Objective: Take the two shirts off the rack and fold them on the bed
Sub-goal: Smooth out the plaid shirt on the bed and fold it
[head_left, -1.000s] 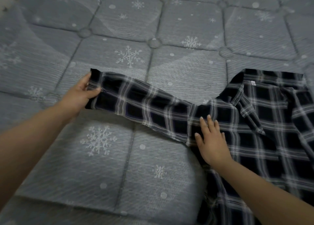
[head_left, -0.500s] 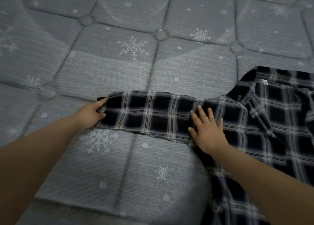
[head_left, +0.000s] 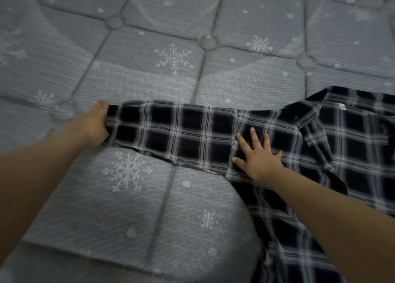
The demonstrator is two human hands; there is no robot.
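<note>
A dark blue and white plaid shirt (head_left: 333, 145) lies spread on the bed at the right, collar toward the far side. Its left sleeve (head_left: 177, 133) stretches flat and straight out to the left. My left hand (head_left: 96, 126) grips the cuff end of that sleeve. My right hand (head_left: 256, 154) rests flat, fingers spread, on the shirt at the shoulder seam where the sleeve joins the body. Only one shirt is in view.
The bed is a grey quilted mattress (head_left: 175, 60) with a white snowflake pattern and stitched tufts. It fills the whole view around the shirt. The shirt's lower part runs off the frame at the bottom right.
My left hand has pulled the sleeve cuff down toward me and out to the left, so the sleeve now lies level and straight. My right hand has stayed pressed on the shoulder.
</note>
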